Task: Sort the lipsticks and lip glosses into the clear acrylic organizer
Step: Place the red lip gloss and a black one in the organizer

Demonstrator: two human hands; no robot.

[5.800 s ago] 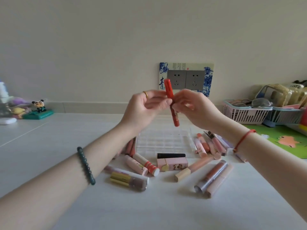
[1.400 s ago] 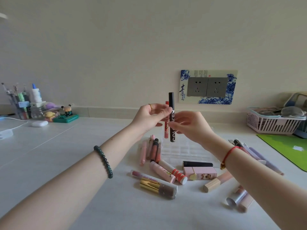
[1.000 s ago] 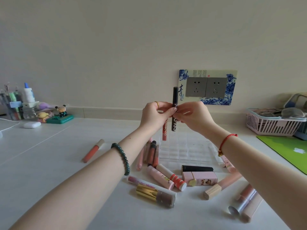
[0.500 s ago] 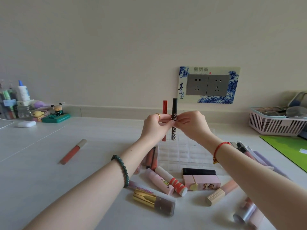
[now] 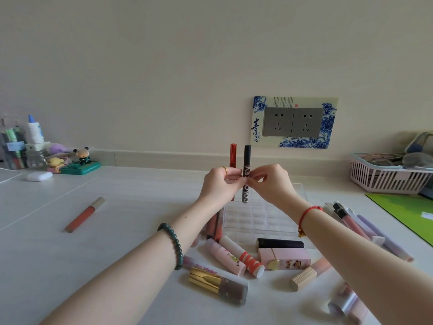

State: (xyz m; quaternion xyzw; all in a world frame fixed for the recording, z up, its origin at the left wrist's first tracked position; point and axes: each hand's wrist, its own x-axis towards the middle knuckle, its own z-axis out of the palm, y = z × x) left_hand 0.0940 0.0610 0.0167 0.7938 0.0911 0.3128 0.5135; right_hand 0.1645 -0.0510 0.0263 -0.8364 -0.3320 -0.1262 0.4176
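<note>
Black lip gloss tube pinched upright at mid-length between thumb and forefinger of right hand, red lipstick tube upright just left of it in curled fingers of left hand, fingertips of both hands meeting between the tubes. Directly below the fingers sits clear acrylic organizer, lower tube ends at its far-left cells, seated or not cannot tell. Nearer than the fingers, pink boxed lipstick and gold-capped tube lying flat; well left of left fingers, coral gloss alone
</note>
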